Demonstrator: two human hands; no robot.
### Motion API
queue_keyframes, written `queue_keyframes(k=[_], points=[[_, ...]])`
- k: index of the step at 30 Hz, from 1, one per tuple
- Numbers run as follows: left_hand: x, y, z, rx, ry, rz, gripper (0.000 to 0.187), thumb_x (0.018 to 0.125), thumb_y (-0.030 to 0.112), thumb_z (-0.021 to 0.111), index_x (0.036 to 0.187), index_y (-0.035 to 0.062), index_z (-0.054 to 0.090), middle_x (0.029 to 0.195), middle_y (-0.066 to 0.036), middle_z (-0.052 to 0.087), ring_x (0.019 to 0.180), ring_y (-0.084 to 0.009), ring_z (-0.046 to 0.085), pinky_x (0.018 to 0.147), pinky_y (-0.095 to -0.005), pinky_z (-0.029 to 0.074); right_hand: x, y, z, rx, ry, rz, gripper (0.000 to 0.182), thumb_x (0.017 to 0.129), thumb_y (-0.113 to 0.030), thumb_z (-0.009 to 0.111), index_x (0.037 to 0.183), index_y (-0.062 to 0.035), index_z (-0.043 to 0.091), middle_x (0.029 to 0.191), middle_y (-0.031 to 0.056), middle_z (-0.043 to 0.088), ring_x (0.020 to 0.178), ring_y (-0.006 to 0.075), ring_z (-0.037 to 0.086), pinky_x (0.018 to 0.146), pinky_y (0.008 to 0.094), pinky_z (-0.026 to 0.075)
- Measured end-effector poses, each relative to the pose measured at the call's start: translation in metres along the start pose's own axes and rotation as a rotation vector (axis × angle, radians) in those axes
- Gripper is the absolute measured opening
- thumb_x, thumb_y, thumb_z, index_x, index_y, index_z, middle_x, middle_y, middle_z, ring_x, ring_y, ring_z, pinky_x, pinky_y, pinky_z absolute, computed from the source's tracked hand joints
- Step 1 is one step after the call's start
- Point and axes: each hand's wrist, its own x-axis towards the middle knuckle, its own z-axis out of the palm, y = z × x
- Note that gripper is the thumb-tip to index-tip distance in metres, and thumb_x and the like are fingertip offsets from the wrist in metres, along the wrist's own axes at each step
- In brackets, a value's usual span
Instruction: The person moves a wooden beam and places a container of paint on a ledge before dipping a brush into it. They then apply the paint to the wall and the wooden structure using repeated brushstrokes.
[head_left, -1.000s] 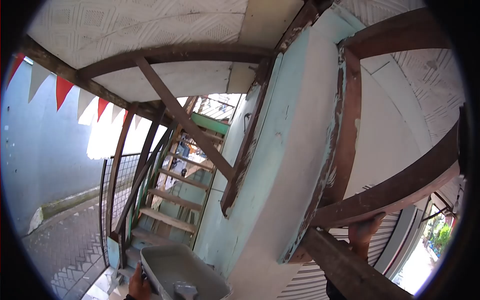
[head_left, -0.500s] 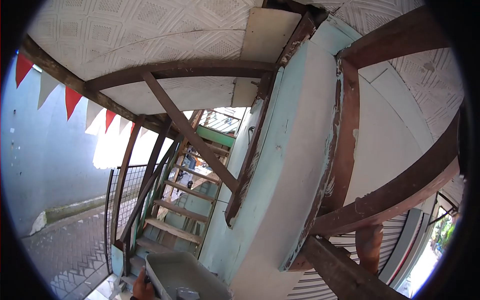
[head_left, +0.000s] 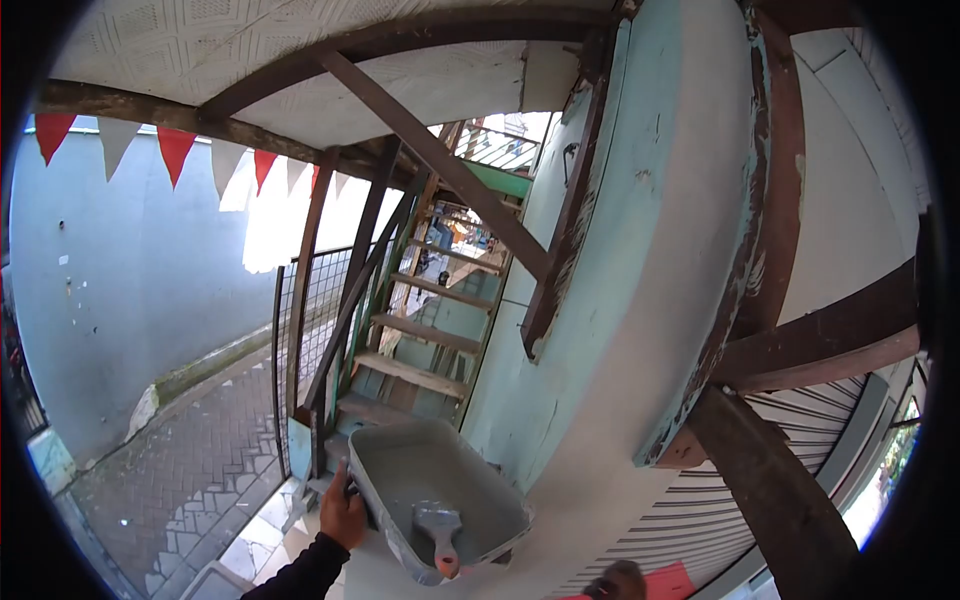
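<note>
Tray (head_left: 400,468): left wall against fingers (head_left: 341,484) of left hand (head_left: 344,516).

Red and white bunting (head_left: 175,155) before blue wall (head_left: 160,280); brick paving (head_left: 200,450); wooden stairs (head_left: 412,374) beside mesh railing (head_left: 279,370).

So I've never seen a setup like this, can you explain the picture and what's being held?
There's no machine here, just a person with bare hands. The view comes from a camera worn on their head, looking forward and down. The left hand grips the edge of a grey tray. A paintbrush lies inside it. The right hand seems to be the blurred shape at the bottom edge, and I can't tell whether it holds anything. Beyond the tray are wooden stairs, with a pale green wall beside them.
</note>
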Motion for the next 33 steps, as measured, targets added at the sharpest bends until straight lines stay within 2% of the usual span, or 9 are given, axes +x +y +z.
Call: queue_keyframes(k=[2,4,10,17,18,21,28,31,33], points=[[0.002,-0.006,0.001,-0.011,-0.013,0.033,0.064,0.08,0.0,0.046,0.144,-0.002,0.039,0.115,-0.027,0.065,0.104,-0.0378,0.065,0.091,-0.0377,0.05,0.004,0.015,0.032,-0.114,-0.147,0.052,0.018,0.092,-0.02,0.061,0.104,-0.0061,0.061,0.077,0.0011,0.062,0.061,0.0164,0.058,0.061,0.0287,0.051],[0.003,-0.011,0.001,-0.01,-0.055,-0.031,0.061,0.084,0.003,0.047,0.145,0.0002,0.04,0.115,-0.027,0.065,0.108,-0.0394,0.063,0.095,-0.0381,0.047,0.025,0.024,0.037,-0.405,-0.473,-0.079,0.066,0.099,-0.049,0.047,0.141,0.0023,0.04,0.129,0.0178,0.054,0.084,0.0258,0.067,0.064,0.0345,0.056],[0.008,-0.032,-0.011,-0.063,-0.181,0.043,0.044,0.098,0.01,0.046,0.139,-0.0068,0.042,0.131,-0.032,0.053,0.114,-0.0427,0.057,0.099,-0.0405,0.044,0.026,0.004,0.099,-0.394,-0.589,0.195,0.068,0.101,-0.051,0.04,0.143,0.0024,0.038,0.124,0.019,0.057,0.074,0.0279,0.068,0.062,0.0345,0.058],[0.037,-0.002,-0.012,0.296,-0.299,0.199,0.046,0.104,0.02,0.038,0.14,-0.0079,0.039,0.139,-0.03,0.048,0.124,-0.0439,0.051,0.105,-0.0411,0.041,0.022,0.024,0.11,-0.314,-0.58,0.186,0.058,0.101,-0.041,0.042,0.144,-0.0012,0.039,0.116,0.0139,0.061,0.078,0.0229,0.069,0.067,0.0329,0.059],[0.046,0.003,-0.009,0.179,-0.323,0.0,0.05,0.106,0.027,0.032,0.143,-0.0064,0.037,0.142,-0.03,0.044,0.131,-0.0408,0.047,0.11,-0.038,0.036,0.017,0.027,0.112,-0.301,-0.561,0.184,0.057,0.101,-0.038,0.043,0.144,-0.0013,0.039,0.116,0.0132,0.061,0.079,0.022,0.069,0.068,0.0326,0.059],[0.077,-0.044,0.006,0.048,-0.43,0.048,0.053,0.106,0.031,0.029,0.144,-0.0059,0.036,0.145,-0.029,0.042,0.135,-0.0375,0.043,0.113,-0.036,0.032,0.001,0.028,0.124,-0.278,-0.484,0.149,0.052,0.1,-0.032,0.046,0.143,-0.002,0.04,0.114,0.0115,0.062,0.082,0.02,0.068,0.071,0.0314,0.059],[0.102,-0.058,0.025,0.231,-0.489,0.402,0.049,0.106,0.028,0.028,0.138,-0.0071,0.043,0.138,-0.028,0.049,0.131,-0.0367,0.047,0.11,-0.0347,0.035,-0.024,0.035,0.135,-0.227,-0.401,0.118,0.051,0.098,-0.021,0.051,0.144,-0.0036,0.038,0.116,0.0106,0.059,0.09,0.019,0.067,0.077,0.0307,0.058],[0.113,-0.037,0.027,0.163,-0.576,0.297,0.044,0.106,0.023,0.029,0.133,-0.0065,0.048,0.132,-0.028,0.054,0.126,-0.0367,0.051,0.107,-0.0355,0.038,-0.038,0.032,0.147,-0.256,-0.396,0.128,0.053,0.097,-0.018,0.054,0.143,-0.0023,0.035,0.121,0.0131,0.056,0.092,0.0201,0.066,0.078,0.0315,0.058],[0.13,-0.081,0.036,0.295,-0.611,0.418,0.043,0.106,0.023,0.031,0.13,-0.0064,0.05,0.129,-0.027,0.056,0.123,-0.0365,0.053,0.104,-0.0347,0.04,-0.033,0.04,0.142,-0.252,-0.405,0.113,0.052,0.096,-0.016,0.055,0.141,-0.0013,0.035,0.122,0.0144,0.054,0.091,0.0209,0.066,0.078,0.0318,0.058]])
